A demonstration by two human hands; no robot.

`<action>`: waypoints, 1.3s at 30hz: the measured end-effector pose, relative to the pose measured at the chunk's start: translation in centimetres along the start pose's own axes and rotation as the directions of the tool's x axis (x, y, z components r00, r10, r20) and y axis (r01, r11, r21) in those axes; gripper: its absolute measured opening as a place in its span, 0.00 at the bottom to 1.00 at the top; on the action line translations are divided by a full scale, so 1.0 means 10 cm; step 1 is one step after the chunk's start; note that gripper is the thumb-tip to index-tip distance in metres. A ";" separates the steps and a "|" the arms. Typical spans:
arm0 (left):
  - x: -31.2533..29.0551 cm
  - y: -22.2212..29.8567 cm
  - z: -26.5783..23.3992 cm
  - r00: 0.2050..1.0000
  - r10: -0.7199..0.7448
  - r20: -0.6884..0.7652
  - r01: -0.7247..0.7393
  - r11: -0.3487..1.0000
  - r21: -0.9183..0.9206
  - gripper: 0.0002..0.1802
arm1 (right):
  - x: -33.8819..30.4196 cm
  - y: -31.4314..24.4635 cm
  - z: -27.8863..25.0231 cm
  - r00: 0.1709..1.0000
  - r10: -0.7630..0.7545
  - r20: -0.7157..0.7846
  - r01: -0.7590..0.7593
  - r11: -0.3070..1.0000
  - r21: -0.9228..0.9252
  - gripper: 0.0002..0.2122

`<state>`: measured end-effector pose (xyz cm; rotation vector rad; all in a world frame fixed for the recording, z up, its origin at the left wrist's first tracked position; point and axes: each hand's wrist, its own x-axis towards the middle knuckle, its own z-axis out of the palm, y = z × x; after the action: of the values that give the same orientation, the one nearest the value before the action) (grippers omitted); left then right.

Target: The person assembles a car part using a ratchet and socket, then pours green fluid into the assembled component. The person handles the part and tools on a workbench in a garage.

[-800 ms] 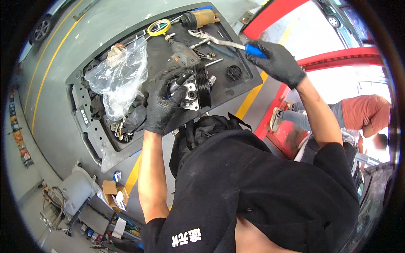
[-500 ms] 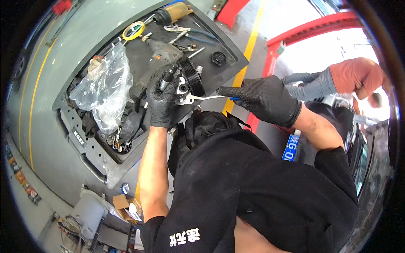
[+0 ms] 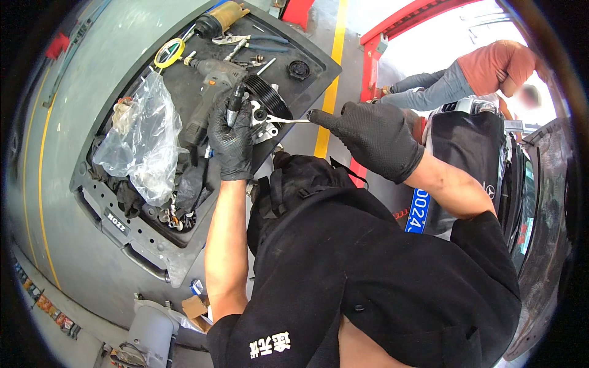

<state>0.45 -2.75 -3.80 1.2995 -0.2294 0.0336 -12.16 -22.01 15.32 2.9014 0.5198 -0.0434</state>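
Note:
My left hand (image 3: 232,142), in a black glove, is closed around a silver metal housing (image 3: 262,129) with a black ribbed pulley (image 3: 270,97) on its far side. A black cylinder with a silver band (image 3: 234,105) sticks up at the thumb; whether it is held or part of the housing, I cannot tell. My right hand (image 3: 381,140), gloved too, is closed on a slim silver wrench (image 3: 293,121), its index finger stretched along it. The wrench's far end meets the housing beside a round dark hole. Fingers hide its handle.
On the dark cart top (image 3: 325,69) lie a cordless power tool (image 3: 213,92), a clear plastic bag (image 3: 147,144), pliers (image 3: 261,43), a yellow tape roll (image 3: 169,54) and a black round cap (image 3: 299,70). A person (image 3: 485,70) leans over a car at the right.
The whole view has shifted a little. The wrench's end has gone from the housing's lower lug to higher up, nearer the round hole, and my right hand has come closer to the housing.

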 end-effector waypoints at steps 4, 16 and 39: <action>0.00 -0.04 -0.05 0.999 -0.009 0.037 0.007 0.999 0.053 0.18 | 0.02 -0.05 -0.02 1.000 0.020 -0.005 -0.020 0.999 -0.041 0.31; -0.03 0.19 0.00 0.961 -0.245 0.128 0.269 0.935 -0.229 0.24 | 0.03 -0.26 0.06 0.994 0.110 0.007 -0.110 0.992 0.066 0.34; 0.10 0.59 -0.09 0.886 -0.376 0.271 0.402 0.915 -0.044 0.31 | -0.03 -0.11 0.15 0.991 0.131 0.014 -0.131 0.968 0.215 0.30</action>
<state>0.64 -0.38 1.80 1.2288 -0.1847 -0.4890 -12.81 -21.36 13.68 3.1403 0.3402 -0.0849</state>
